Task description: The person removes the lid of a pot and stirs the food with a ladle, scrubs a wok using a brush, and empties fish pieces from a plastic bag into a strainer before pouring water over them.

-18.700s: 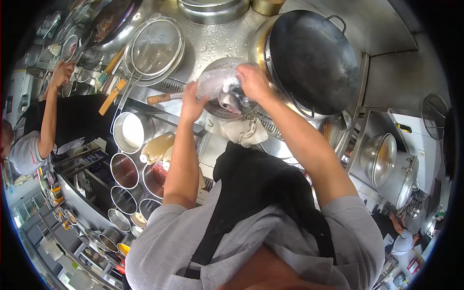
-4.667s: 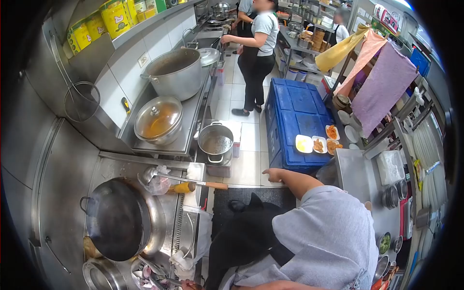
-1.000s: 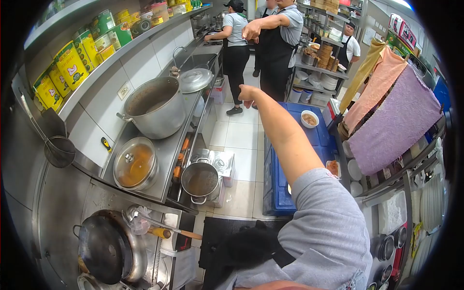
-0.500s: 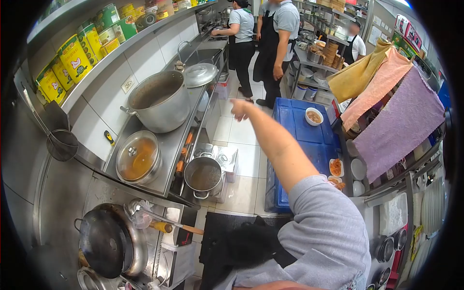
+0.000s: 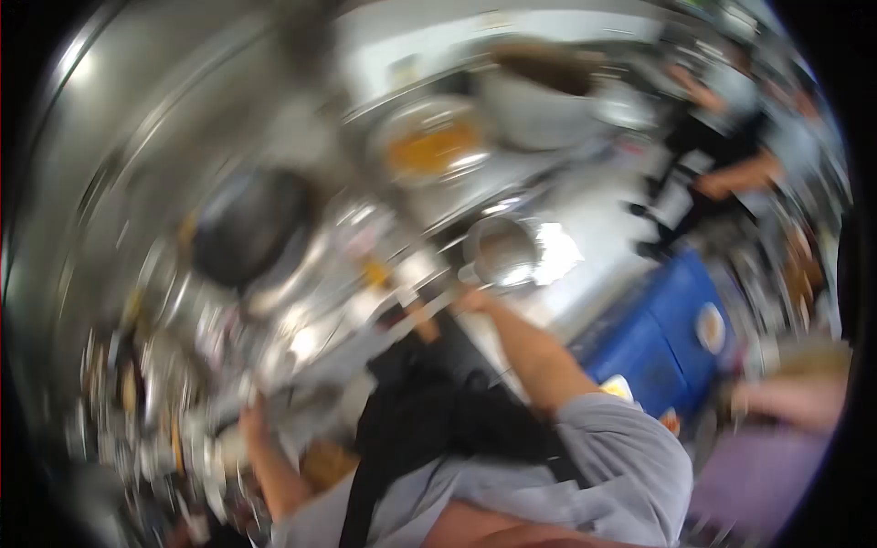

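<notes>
Motion smears the whole view. My right hand [image 5: 472,300] is at the centre, just below the small metal pot [image 5: 504,249] on the floor side; its fingers are too blurred to read. Near the lower left, my left hand [image 5: 253,416] is beside the counter edge, and whether it holds anything cannot be made out. A wooden handle [image 5: 422,321] lies left of my right hand. The dark wok [image 5: 254,226] sits on the stove at the upper left.
A glass-lidded pot with orange contents [image 5: 434,146] and a large pot [image 5: 539,105] stand on the back counter. The blue chest [image 5: 653,333] is at the right, with a white bowl [image 5: 711,327] on it. Blurred people [image 5: 722,146] stand at the upper right.
The view has swung to the left, shifting the kitchen rightward and tilting it. My right arm, which was stretched out pointing, is now lower and nearer the stove. My left hand has come into view.
</notes>
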Demonstrator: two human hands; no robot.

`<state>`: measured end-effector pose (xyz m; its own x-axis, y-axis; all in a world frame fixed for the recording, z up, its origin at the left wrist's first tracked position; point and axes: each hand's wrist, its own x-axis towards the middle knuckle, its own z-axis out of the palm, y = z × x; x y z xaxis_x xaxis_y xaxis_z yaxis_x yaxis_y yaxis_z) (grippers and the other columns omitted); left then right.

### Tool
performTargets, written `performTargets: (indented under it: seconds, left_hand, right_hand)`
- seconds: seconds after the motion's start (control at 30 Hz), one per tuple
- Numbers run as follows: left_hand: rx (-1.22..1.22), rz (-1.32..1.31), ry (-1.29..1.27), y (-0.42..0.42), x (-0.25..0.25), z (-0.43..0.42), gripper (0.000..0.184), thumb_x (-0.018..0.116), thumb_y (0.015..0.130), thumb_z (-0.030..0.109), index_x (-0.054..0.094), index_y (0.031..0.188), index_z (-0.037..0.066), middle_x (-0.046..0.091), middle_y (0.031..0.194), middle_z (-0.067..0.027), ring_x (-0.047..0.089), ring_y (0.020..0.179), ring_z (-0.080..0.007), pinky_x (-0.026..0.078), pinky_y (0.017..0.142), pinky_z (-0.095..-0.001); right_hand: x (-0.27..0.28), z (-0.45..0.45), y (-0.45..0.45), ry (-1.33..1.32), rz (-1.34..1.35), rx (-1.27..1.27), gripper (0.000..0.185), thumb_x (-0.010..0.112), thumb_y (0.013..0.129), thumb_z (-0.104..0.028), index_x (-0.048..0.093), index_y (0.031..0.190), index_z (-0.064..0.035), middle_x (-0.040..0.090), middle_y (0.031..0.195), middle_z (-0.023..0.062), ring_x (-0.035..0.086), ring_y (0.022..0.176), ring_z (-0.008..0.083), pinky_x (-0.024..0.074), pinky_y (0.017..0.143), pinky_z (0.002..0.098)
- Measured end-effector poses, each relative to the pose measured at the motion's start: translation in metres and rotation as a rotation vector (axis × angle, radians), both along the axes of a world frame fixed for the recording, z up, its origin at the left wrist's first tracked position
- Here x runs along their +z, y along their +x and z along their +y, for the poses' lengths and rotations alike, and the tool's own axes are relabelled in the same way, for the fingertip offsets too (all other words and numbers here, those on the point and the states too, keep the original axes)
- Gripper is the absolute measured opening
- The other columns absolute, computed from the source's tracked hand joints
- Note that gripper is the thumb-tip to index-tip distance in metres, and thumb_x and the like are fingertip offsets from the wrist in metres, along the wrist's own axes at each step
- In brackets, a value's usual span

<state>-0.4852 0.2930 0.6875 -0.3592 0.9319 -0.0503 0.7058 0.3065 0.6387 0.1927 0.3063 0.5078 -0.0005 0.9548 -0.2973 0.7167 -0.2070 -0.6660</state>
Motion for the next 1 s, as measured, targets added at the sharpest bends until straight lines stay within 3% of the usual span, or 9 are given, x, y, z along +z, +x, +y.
performTargets:
  seconds: [0.1,0.13,0.2,0.27,0.37,0.53,0.63,0.73,1.0]
  left_hand:
    - [0.049,-0.095,0.057,0.006,0.071,0.009,0.059,0.066,0.083,0.022,0.049,0.133,-0.005,0.060,0.123,-0.0185,0.055,0.116,-0.0248,0.043,0.097,-0.0359]
    - [0.022,-0.191,-0.012,0.021,0.104,0.023,0.054,0.063,0.084,0.014,0.050,0.135,0.000,0.063,0.116,-0.0132,0.060,0.103,-0.0203,0.048,0.088,-0.0330]
    - [-0.093,-0.618,-0.061,0.054,0.152,0.052,0.051,0.055,0.089,0.006,0.047,0.139,0.008,0.061,0.086,-0.0015,0.055,0.065,-0.0077,0.046,0.060,-0.0233]
    - [-0.239,-0.672,-0.074,0.084,0.180,0.078,0.054,0.057,0.089,0.009,0.043,0.141,0.005,0.059,0.082,-0.0016,0.054,0.067,-0.0087,0.046,0.061,-0.0242]
    - [-0.410,-0.515,-0.100,0.086,0.153,0.126,0.057,0.057,0.088,0.009,0.041,0.142,0.002,0.059,0.085,-0.0016,0.053,0.071,-0.0074,0.047,0.063,-0.0233]
    - [-0.703,-0.508,-0.020,0.101,0.096,0.195,0.047,0.056,0.089,0.004,0.048,0.136,0.002,0.060,0.105,-0.0084,0.056,0.091,-0.0153,0.048,0.081,-0.0288]
    - [-0.757,-0.491,0.086,0.107,0.098,0.233,0.042,0.055,0.089,0.001,0.050,0.130,0.001,0.054,0.120,-0.0127,0.054,0.104,-0.0207,0.045,0.090,-0.0318]
    - [-0.745,-0.529,0.180,0.123,0.133,0.254,0.039,0.052,0.089,-0.002,0.051,0.128,0.000,0.054,0.121,-0.0125,0.055,0.106,-0.0220,0.044,0.093,-0.0333]
    - [-0.636,-0.587,0.212,0.047,0.077,0.250,0.044,0.046,0.083,-0.006,0.052,0.126,-0.003,0.058,0.123,-0.0144,0.056,0.110,-0.0232,0.042,0.099,-0.0331]
  right_hand:
    - [0.017,0.012,-0.060,0.031,0.268,-0.055,0.082,0.073,0.079,-0.025,0.030,0.142,0.0060,0.059,0.120,0.0264,0.060,0.110,0.0365,0.0468,0.095,0.0385]
    - [0.006,0.013,-0.070,-0.034,0.496,-0.079,0.082,0.071,0.081,-0.024,0.026,0.145,0.0020,0.062,0.115,0.0222,0.064,0.101,0.0287,0.0513,0.085,0.0361]
    - [0.106,0.011,-0.102,-0.452,0.391,-0.188,0.082,0.068,0.084,-0.021,0.020,0.150,-0.0099,0.065,0.104,0.0167,0.067,0.087,0.0205,0.0543,0.069,0.0362]
    - [0.091,0.012,-0.107,-0.472,0.397,-0.249,0.082,0.067,0.084,-0.019,0.019,0.150,-0.0153,0.066,0.102,0.0155,0.068,0.084,0.0197,0.0548,0.065,0.0372]
    - [0.058,0.018,-0.109,-0.596,0.549,-0.246,0.071,0.066,0.085,-0.018,0.028,0.145,-0.0257,0.066,0.099,0.0142,0.069,0.080,0.0220,0.0569,0.063,0.0408]
    - [0.108,0.016,-0.126,-0.562,0.489,-0.441,0.059,0.066,0.083,-0.021,0.041,0.136,-0.0145,0.064,0.087,0.0099,0.063,0.069,0.0179,0.0546,0.053,0.0371]
    - [0.104,0.019,-0.163,-0.576,0.613,-0.408,0.058,0.067,0.081,-0.025,0.043,0.132,-0.0130,0.064,0.089,0.0123,0.065,0.076,0.0219,0.0555,0.065,0.0396]
    - [0.094,0.016,-0.177,-0.167,-0.060,-0.375,0.046,0.066,0.074,-0.024,0.050,0.114,-0.0080,0.064,0.089,0.0190,0.063,0.087,0.0369,0.0486,0.077,0.0455]
    - [0.222,0.025,-0.189,-0.053,-0.019,-0.388,0.037,0.059,0.074,-0.022,0.052,0.108,-0.0093,0.064,0.091,0.0188,0.063,0.089,0.0391,0.0477,0.076,0.0487]
